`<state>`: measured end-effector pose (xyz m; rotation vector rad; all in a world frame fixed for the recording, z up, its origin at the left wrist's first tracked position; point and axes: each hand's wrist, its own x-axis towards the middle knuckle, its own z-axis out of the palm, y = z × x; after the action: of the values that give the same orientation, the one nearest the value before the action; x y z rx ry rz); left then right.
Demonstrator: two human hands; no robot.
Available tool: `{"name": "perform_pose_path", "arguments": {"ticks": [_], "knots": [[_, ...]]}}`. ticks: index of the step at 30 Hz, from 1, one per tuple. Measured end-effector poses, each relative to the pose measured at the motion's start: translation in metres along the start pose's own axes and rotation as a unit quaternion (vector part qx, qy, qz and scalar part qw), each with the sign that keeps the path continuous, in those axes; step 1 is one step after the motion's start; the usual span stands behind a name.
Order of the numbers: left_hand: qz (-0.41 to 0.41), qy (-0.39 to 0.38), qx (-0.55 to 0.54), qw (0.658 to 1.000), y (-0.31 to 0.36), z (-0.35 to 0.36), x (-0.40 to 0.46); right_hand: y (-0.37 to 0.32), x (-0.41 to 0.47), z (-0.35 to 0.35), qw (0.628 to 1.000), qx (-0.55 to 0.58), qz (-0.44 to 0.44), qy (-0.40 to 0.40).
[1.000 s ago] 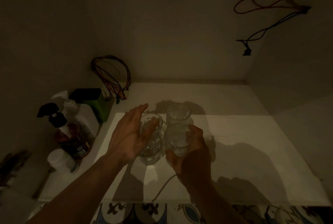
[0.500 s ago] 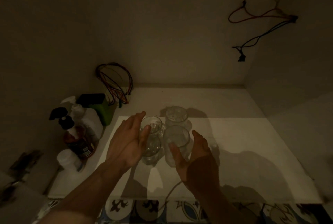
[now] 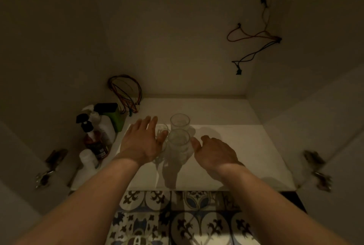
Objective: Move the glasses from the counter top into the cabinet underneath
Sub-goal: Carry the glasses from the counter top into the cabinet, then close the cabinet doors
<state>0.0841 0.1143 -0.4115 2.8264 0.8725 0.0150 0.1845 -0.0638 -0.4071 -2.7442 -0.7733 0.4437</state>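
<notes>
Cabinet interior, dim light, head view.

- Shelf (image 3: pixel 246 146): pale liner sheet over cabinet floor; carries all items below.
- Glasses, 3 seen, clear, upright, clustered mid-shelf: rear glass (image 3: pixel 180 121); front glass (image 3: pixel 178 142), just in front of rear one, touching or nearly so; left glass (image 3: pixel 162 128), mostly hidden behind left hand.
- Left hand (image 3: pixel 140 142): palm down, fingers straight and spread, over/against left glass; thumb tip by front glass. Contact w/ glass: cannot tell for sure. Holds nothing.
- Right hand (image 3: pixel 214 151): palm down, fingers relaxed, holds nothing; thumb just beside front glass, seems apart from it.
- Hands apart from each other, front glass between them.
- Bottles (image 3: pixel 96 138), left side of shelf: pump and spray types, 1 w/ amber fluid; white jar (image 3: pixel 87 158) nearest front.
- Green box (image 3: pixel 116 116) w/ black top, behind bottles.
- Wire loop (image 3: pixel 126 91), multicolour, back-left corner.
- Loose wires (image 3: pixel 254 47), red and dark, on right wall.
- Hinges (image 3: pixel 317 170), both door sides, blurred.
- Floor tiles (image 3: pixel 177 221), patterned, below shelf edge.
</notes>
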Motion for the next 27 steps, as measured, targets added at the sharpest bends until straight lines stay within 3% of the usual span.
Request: {"name": "perform_pose_path", "arguments": {"ticks": [13, 27], "knots": [[-0.012, -0.161, 0.025, 0.987, 0.046, -0.085, -0.065, -0.022, -0.075, -0.099, 0.986, -0.048, 0.007, -0.162], [-0.012, -0.240, -0.027, 0.970, 0.084, -0.288, -0.175, -0.089, -0.205, -0.297, 0.981, -0.019, 0.018, -0.195]]}}
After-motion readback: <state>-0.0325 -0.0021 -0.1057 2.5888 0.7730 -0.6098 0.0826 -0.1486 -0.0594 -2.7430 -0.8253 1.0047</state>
